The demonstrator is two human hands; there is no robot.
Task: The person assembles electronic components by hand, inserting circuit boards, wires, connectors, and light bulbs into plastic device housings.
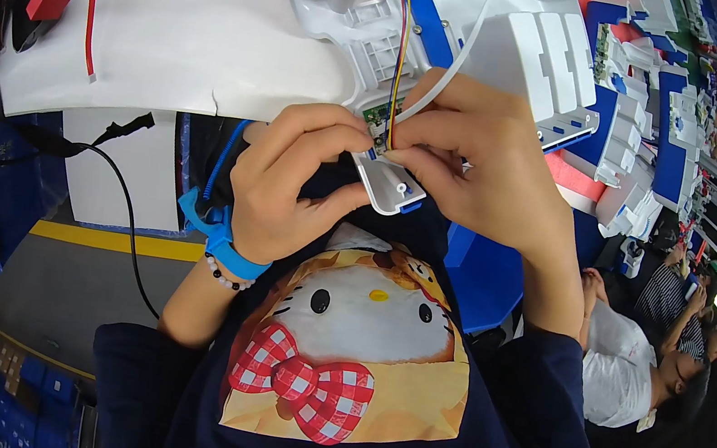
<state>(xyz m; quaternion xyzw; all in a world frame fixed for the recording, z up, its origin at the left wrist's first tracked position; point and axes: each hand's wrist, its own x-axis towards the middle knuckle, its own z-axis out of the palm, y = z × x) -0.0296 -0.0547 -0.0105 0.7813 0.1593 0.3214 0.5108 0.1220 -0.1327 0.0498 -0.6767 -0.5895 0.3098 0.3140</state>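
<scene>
A white plastic housing lies at the table's near edge, its narrow end jutting toward me. Inside that end sits a small green circuit board. Thin coloured wires and a white tube or cable run down to the board from above. My left hand, with a blue wrist strap on it, pinches the housing's end from the left, thumb near the lower tip. My right hand is closed at the board, thumb and forefinger pinching the wires where they meet it. The fingers partly hide the joint.
White housing parts with blue trim are stacked to the right, with more along the bench beyond. A red cable lies at the left of the white table. Red round things stand at the back. A person in white sits at the right.
</scene>
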